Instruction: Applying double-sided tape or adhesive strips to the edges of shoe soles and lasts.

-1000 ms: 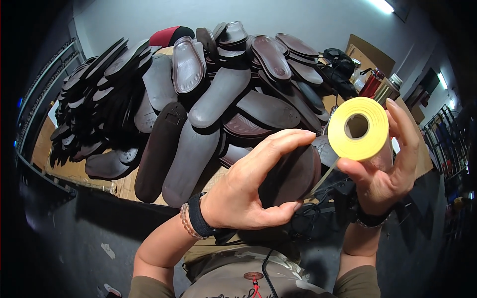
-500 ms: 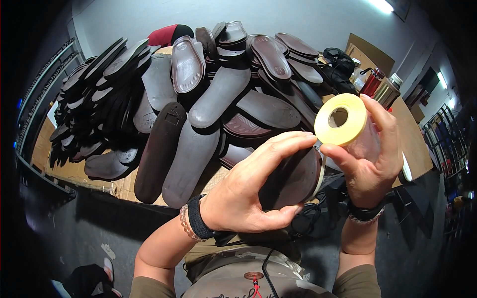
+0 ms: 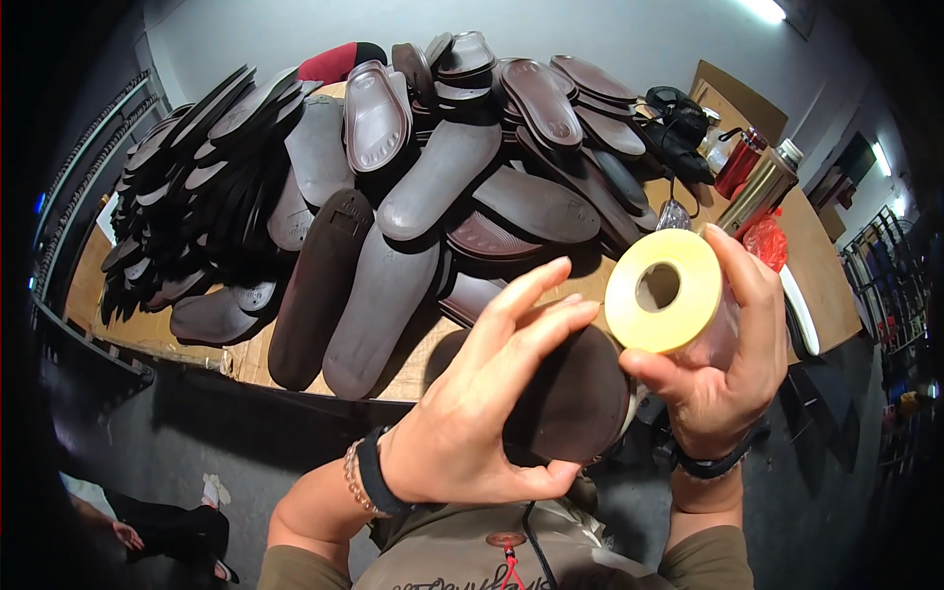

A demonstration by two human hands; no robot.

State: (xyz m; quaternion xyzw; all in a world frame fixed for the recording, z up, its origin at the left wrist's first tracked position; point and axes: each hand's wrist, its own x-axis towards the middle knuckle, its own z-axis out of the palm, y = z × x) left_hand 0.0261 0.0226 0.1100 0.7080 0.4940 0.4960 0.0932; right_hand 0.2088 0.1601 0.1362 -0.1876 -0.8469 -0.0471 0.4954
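Note:
My left hand [image 3: 447, 447] is closed around a dark brown shoe sole [image 3: 575, 398], thumb at its lower edge and fingertips near its upper edge. The index finger is lifted a little off it. To the right, my right hand [image 3: 737, 354] grips a roll of tape [image 3: 699, 295] with a pale yellow face and a dark core hole, thumb in front and fingers behind. The roll sits just beyond the sole's right edge; whether they touch I cannot tell. A pale strip shows along that edge, partly hidden. Behind lie a long grey sole [image 3: 382, 305] and a dark brown sole [image 3: 322, 290].
Piled soles [image 3: 211, 187] cover the wooden table's [image 3: 831, 295] left and middle. At the right stand a red flask [image 3: 737, 162] and a gold flask [image 3: 762, 192], beside a red plastic bag [image 3: 765, 241] and a black bag [image 3: 677, 123]. Another person's hand [image 3: 128, 535] shows at lower left.
The tape roll has moved down and slightly left, turning its face more toward me. My left index finger has lifted, and more of the sole's face shows. At lower left, the other person has shifted.

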